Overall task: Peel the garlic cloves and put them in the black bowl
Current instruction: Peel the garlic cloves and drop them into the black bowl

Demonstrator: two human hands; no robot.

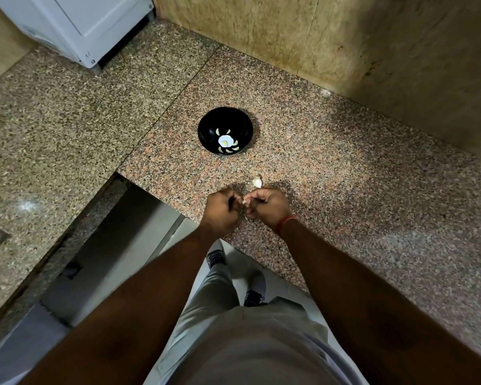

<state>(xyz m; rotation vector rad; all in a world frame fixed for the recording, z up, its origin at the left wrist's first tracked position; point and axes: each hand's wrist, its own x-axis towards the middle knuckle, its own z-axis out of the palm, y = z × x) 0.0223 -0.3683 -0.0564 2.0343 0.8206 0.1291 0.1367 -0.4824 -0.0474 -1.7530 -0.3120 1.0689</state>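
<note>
Both hands are clenched knuckle to knuckle over the near edge of the table (331, 168). The left hand (221, 211) and right hand (270, 205) each pinch the same garlic clove (244, 202), which shows only as a pale sliver in the gap between the two grips. Its long axis can't be read; too little is exposed.

Key relation: the black bowl (239, 126) sits straight ahead of the grip, well apart, a touch toward the left hand's side. Several peeled cloves already lie in it.

A loose clove (257, 182) lies just beyond the right hand's knuckles, so the right is nearer for the next pickup. Whether it is peeled can't be told.
</note>
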